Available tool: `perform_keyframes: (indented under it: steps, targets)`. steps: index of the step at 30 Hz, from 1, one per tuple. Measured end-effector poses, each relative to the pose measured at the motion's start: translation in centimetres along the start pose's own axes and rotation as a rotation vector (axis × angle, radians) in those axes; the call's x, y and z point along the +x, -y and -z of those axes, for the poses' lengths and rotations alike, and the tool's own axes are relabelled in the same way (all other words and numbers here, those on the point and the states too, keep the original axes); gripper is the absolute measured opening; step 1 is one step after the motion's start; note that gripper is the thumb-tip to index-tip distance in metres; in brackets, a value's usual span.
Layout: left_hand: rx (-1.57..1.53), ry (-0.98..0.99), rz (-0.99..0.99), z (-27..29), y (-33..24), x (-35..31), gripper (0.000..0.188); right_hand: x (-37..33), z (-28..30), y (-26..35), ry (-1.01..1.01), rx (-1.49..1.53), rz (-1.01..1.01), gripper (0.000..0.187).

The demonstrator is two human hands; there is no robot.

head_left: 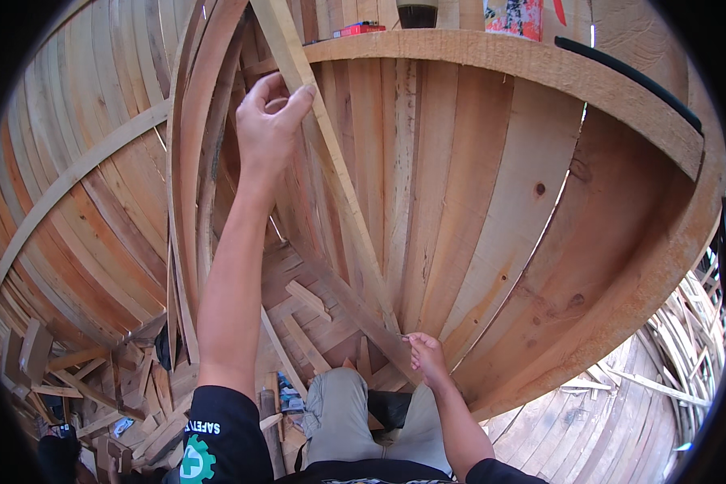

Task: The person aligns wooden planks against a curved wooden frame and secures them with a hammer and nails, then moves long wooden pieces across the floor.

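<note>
A long, narrow wooden batten (336, 165) slants down across the planked wooden hull wall (456, 185). My raised left hand (270, 121) is beside its upper part, fingers curled and thumb tip against or just in front of the batten's edge. Whether anything is pinched there is hidden. My right hand (426, 356) is low, by the batten's bottom end, with its fingers closed together. A small thin tip pokes out from those fingers, too small to name.
A curved wooden ledge (460, 50) arches above, bearing a small red box (359, 29), a dark cup (418, 16), a paint-smeared container (514, 18) and a black strip (629, 77). Curved ribs (189, 153) stand left. Wood offcuts (306, 298) lie below, near my knees.
</note>
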State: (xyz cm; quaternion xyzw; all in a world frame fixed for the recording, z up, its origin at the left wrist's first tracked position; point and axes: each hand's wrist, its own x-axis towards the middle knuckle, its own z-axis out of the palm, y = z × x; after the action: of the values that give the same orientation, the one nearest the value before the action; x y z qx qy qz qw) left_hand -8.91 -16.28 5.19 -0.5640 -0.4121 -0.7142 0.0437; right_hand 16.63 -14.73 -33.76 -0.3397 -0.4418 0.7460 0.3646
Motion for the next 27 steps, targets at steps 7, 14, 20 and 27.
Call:
perform_keyframes:
  steps: [7,14,20,27]
  targets:
    - [-0.588,0.085,0.003,3.9,-3.8,2.2,0.045,0.5,-1.1,-1.9,-0.072,-0.056,-0.07,0.02]
    - [-0.847,0.197,0.322,5.9,-1.5,6.6,0.064,-8.8,-2.5,-0.6,-0.14,-0.427,-0.249,0.022]
    - [-0.987,0.246,0.509,8.4,-3.9,10.7,0.066,-19.0,-1.6,4.4,-0.238,-1.182,0.056,0.016]
    - [-1.146,0.253,0.556,9.7,-10.0,15.4,0.062,-29.9,-0.7,7.3,-0.574,-1.17,-0.362,0.013]
